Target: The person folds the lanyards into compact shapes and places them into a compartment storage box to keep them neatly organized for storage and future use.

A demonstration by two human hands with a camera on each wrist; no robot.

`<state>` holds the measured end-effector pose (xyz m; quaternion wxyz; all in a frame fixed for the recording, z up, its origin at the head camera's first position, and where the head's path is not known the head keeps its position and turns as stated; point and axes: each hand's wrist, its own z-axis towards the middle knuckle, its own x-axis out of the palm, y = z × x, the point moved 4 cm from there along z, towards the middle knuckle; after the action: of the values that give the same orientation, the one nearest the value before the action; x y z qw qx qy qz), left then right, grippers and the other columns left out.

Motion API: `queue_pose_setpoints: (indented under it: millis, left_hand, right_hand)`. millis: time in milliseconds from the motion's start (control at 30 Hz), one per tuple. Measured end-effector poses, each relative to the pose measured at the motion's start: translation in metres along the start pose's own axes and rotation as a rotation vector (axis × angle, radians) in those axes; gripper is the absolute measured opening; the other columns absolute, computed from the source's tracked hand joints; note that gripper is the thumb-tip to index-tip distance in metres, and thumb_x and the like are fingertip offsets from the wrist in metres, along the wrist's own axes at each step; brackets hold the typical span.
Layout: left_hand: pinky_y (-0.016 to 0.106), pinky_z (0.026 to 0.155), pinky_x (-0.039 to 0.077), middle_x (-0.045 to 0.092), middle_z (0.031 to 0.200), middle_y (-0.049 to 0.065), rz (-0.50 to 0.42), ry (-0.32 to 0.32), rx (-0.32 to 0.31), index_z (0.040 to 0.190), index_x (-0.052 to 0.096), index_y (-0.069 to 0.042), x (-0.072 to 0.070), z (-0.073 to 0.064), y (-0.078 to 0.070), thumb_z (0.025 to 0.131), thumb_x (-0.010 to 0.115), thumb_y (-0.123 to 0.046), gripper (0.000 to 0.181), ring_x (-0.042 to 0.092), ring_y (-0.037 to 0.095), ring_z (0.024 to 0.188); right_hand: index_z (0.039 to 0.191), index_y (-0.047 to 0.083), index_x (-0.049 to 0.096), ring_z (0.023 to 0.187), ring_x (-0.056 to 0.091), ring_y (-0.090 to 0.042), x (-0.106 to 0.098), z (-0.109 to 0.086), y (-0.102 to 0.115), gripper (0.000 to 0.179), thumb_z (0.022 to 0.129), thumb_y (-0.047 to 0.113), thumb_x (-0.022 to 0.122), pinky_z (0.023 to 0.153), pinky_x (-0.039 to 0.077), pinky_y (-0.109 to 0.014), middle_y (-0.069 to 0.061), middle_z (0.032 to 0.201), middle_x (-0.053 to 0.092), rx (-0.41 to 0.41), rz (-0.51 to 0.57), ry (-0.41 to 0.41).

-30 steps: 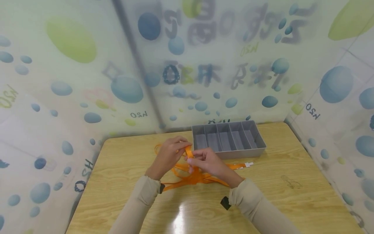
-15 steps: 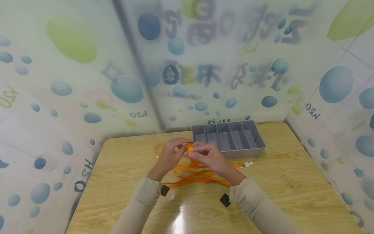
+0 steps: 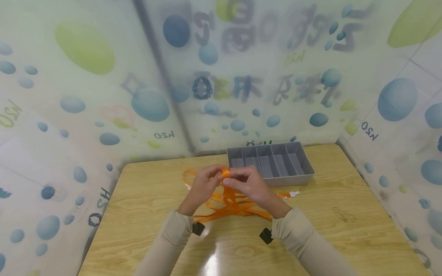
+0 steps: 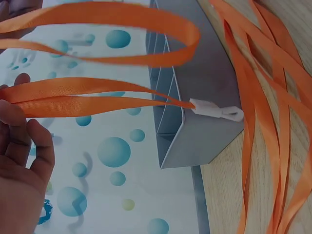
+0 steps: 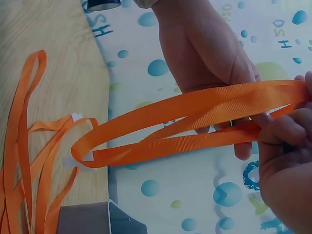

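An orange ribbon lanyard [image 3: 226, 173] is pinched between my left hand [image 3: 203, 187] and my right hand [image 3: 253, 186], raised over the table in the head view. Both hands' fingertips meet at its folded part. Loops of the strap [image 4: 97, 97] hang from the fingers in the left wrist view, one ending in a white plastic clip [image 4: 210, 108]. From the right wrist, a long loop [image 5: 195, 107] stretches away from both hands. Below the hands lie several more orange lanyards [image 3: 235, 209], crossed over one another, partly hidden by the right forearm.
A grey divided box [image 3: 286, 180] stands at the back of the wooden table [image 3: 145, 214], just beyond my right hand. White clips [image 3: 293, 194] of the lying lanyards show near its front edge. A patterned wall [image 3: 214, 115] rises behind the table.
Both hands have drawn closer together and slightly up, the left one shifting right. The strap between the fingers now shows as a shorter fold, with loops hanging beneath.
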<state>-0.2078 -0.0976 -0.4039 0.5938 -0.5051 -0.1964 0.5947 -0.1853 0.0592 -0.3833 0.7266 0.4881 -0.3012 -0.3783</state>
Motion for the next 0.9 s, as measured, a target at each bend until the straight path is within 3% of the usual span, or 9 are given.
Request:
queue_pose_setpoints:
  millis: [133, 267, 400, 500, 600, 733, 900]
  left_hand:
    - [0.028, 0.071, 0.054, 0.07, 0.108, 0.023, -0.012, 0.0, -0.042, 0.112, 0.068, 0.009, 0.002, 0.0, -0.001, 0.099, 0.057, -0.021, 0.034, 0.065, 0.024, 0.086]
    - [0.028, 0.078, 0.054, 0.07, 0.112, 0.02, 0.037, 0.002, -0.059, 0.112, 0.069, 0.007, 0.004, -0.001, -0.004, 0.095, 0.062, 0.002, 0.019, 0.065, 0.022, 0.094]
    - [0.028, 0.075, 0.052, 0.072, 0.1, 0.014, 0.072, -0.013, 0.014, 0.102, 0.072, 0.001, 0.003, -0.003, -0.005, 0.094, 0.063, 0.004, 0.012, 0.061, 0.019, 0.086]
    - [0.03, 0.073, 0.052, 0.07, 0.094, 0.009, 0.046, -0.029, 0.102, 0.096, 0.073, -0.003, 0.002, -0.003, -0.003, 0.093, 0.064, 0.007, 0.014, 0.06, 0.018, 0.081]
    - [0.032, 0.075, 0.054, 0.071, 0.094, 0.008, 0.0, -0.028, 0.166, 0.097, 0.075, -0.003, 0.001, -0.003, -0.003, 0.091, 0.067, 0.006, 0.014, 0.064, 0.02, 0.083]
    - [0.034, 0.076, 0.054, 0.072, 0.097, 0.01, 0.005, -0.031, 0.187, 0.101, 0.075, -0.001, -0.001, -0.002, -0.004, 0.088, 0.07, 0.006, 0.016, 0.064, 0.021, 0.086]
    - [0.029, 0.067, 0.051, 0.072, 0.097, 0.01, 0.081, -0.06, 0.215, 0.104, 0.076, -0.001, -0.002, -0.002, -0.007, 0.084, 0.074, 0.005, 0.021, 0.062, 0.019, 0.081]
  right_hand:
    - [0.11, -0.012, 0.07, 0.074, 0.064, -0.024, 0.0, 0.001, 0.003, 0.025, 0.096, 0.008, 0.066, 0.069, 0.056, -0.03, -0.026, 0.101, 0.07, -0.017, -0.009, -0.001]
    - [0.11, -0.013, 0.069, 0.076, 0.062, -0.037, 0.0, 0.002, 0.006, 0.023, 0.097, 0.005, 0.064, 0.071, 0.057, -0.039, -0.027, 0.1, 0.069, -0.053, -0.004, 0.018]
    - [0.11, -0.012, 0.07, 0.077, 0.064, -0.028, 0.0, 0.002, 0.006, 0.024, 0.096, 0.008, 0.066, 0.071, 0.057, -0.035, -0.022, 0.1, 0.07, -0.04, 0.003, 0.017]
    - [0.108, -0.01, 0.071, 0.075, 0.064, -0.018, 0.001, 0.002, 0.004, 0.025, 0.095, 0.011, 0.068, 0.068, 0.056, -0.03, -0.015, 0.098, 0.072, -0.008, 0.009, 0.007]
    - [0.105, -0.009, 0.071, 0.07, 0.064, -0.016, 0.005, 0.002, 0.003, 0.024, 0.094, 0.012, 0.069, 0.064, 0.057, -0.031, -0.018, 0.094, 0.072, 0.021, 0.016, -0.001]
    - [0.101, -0.008, 0.073, 0.063, 0.064, -0.016, 0.01, 0.001, 0.001, 0.023, 0.093, 0.013, 0.071, 0.06, 0.056, -0.031, -0.028, 0.091, 0.069, 0.072, -0.008, -0.047]
    - [0.095, -0.005, 0.076, 0.057, 0.058, -0.012, 0.016, -0.001, -0.005, 0.019, 0.091, 0.013, 0.074, 0.054, 0.05, -0.024, -0.019, 0.08, 0.071, 0.127, -0.062, -0.107]
